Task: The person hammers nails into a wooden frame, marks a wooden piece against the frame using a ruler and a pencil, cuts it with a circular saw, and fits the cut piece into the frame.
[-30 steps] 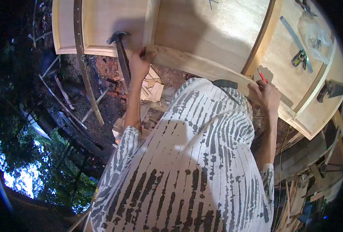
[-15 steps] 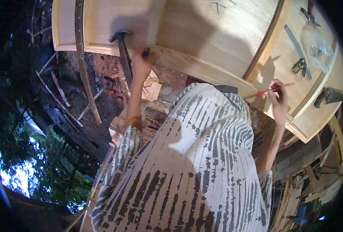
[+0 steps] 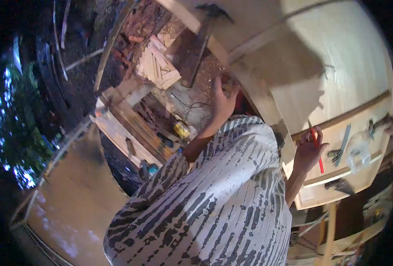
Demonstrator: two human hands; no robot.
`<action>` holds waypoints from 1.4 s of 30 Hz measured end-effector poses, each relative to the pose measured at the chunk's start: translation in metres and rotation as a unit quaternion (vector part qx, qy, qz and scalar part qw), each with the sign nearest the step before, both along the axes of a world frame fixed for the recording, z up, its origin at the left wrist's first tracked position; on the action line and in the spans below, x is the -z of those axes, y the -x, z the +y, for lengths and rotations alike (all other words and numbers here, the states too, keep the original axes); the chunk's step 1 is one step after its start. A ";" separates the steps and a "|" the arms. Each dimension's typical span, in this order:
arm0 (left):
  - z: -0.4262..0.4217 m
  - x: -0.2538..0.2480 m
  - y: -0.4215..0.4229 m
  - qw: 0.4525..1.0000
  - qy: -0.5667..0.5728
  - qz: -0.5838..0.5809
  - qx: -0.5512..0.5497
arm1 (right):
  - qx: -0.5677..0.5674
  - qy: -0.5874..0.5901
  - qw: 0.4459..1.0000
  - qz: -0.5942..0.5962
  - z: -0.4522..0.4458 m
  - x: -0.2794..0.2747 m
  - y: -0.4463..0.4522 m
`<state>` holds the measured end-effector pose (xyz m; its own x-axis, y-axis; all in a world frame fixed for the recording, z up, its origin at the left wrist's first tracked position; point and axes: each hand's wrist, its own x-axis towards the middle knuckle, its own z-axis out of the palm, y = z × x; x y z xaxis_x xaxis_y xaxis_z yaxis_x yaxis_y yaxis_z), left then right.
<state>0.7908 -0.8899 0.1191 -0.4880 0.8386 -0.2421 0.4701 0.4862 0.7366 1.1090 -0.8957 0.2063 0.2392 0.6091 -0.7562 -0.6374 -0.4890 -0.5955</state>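
Black-and-white striped shirt [image 3: 205,195]; red pencil [image 3: 316,148]; pale tan wooden panels [image 3: 347,66]; yellow object [image 3: 181,130] amid brown boards [image 3: 136,128].

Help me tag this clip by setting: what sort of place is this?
Likely an outdoor carpentry spot: a hammer rests on a wooden frame, cut wood pieces lie on the ground, and greenery shows beyond.

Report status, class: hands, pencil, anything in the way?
Right hand gripping red pencil. Left hand open, seemingly empty. Hammer across frame edge.
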 end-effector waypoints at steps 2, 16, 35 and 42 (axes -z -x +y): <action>-0.022 0.008 -0.018 0.985 0.064 -0.136 -0.088 | -0.114 -0.041 0.993 -0.010 0.009 -0.002 -0.002; 0.021 0.053 -0.058 0.902 -0.016 -0.403 -0.152 | -0.303 -0.099 0.936 -0.149 0.071 -0.003 0.007; 0.039 -0.001 0.003 0.987 -0.073 0.024 0.143 | -0.485 -0.012 0.779 -0.397 0.050 0.049 0.090; 0.042 -0.005 0.004 0.988 -0.072 -0.011 0.138 | -0.495 0.009 0.769 -0.405 0.059 0.035 0.097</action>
